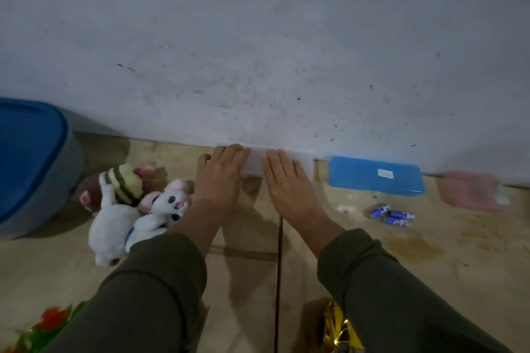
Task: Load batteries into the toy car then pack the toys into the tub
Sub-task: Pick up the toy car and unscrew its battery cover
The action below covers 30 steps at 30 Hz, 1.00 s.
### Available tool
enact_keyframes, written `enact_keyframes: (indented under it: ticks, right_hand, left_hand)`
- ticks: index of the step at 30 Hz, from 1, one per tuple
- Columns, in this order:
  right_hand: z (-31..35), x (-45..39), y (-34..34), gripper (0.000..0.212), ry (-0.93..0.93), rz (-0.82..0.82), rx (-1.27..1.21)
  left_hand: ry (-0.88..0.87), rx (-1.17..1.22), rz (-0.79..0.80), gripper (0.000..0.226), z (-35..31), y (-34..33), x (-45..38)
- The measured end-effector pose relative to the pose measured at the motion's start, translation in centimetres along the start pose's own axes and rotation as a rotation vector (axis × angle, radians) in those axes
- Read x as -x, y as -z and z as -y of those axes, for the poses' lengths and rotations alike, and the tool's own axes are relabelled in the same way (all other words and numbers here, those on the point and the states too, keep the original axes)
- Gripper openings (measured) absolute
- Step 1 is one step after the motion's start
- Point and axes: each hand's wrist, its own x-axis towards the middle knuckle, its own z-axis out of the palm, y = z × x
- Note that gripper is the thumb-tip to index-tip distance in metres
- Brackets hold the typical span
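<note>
A white flat box (255, 162) lies on the floor against the wall. My left hand (220, 178) rests flat on its left end and my right hand (286, 180) lies flat on its right part, fingers spread. Blue batteries (391, 215) lie loose on the floor to the right. White plush toys (129, 212), one with a striped hat, lie to the left of my left arm. The grey tub with a blue lid (31, 157) stands at the far left. No toy car is in view.
A blue plastic case (375, 176) and a pink case (473, 190) lie along the wall at the right. Gold foil (338, 327) sits near my right sleeve. Red and green plastic flowers (43, 327) are at the bottom left.
</note>
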Motion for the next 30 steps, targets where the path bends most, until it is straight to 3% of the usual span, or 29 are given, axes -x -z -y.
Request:
enact_keyframes:
  ticks: [6, 10, 12, 16, 22, 26, 30]
  right_hand:
    - [-1.1, -1.6, -0.1, 0.063, 0.175, 0.046, 0.221]
    - [-2.1, -2.4, 2.3, 0.068, 0.219, 0.170, 0.008]
    - [-2.6, -2.7, 3.4, 0.064, 0.153, 0.226, -0.108]
    - [-3.3, -3.2, 4.2, 0.064, 0.004, 0.020, -0.140]
    - [-3.7, -4.0, 4.2, 0.054, -0.071, -0.122, -0.091]
    - [-2.5, -3.5, 4.2, 0.052, -0.171, -0.185, -0.260]
    - [-0.5, -1.9, 3.9, 0.039, -0.192, -0.188, -0.374]
  left_hand:
    - [-0.035, 0.075, -0.055, 0.051, 1.1, -0.4, -0.7]
    - [-0.089, 0.076, -0.139, 0.064, 1.3, -0.9, -0.8]
    - [-0.118, 0.078, -0.229, 0.075, 1.5, -1.4, -0.7]
    - [-0.175, 0.023, -0.348, 0.093, 1.7, -1.6, -0.2]
    - [-0.160, -0.041, -0.245, 0.097, 2.2, -1.8, 0.0]
    - [-0.058, -0.006, -0.039, 0.098, 1.6, -0.8, 0.1]
    - [-0.050, 0.038, -0.012, 0.099, 1.3, 0.2, -0.1]
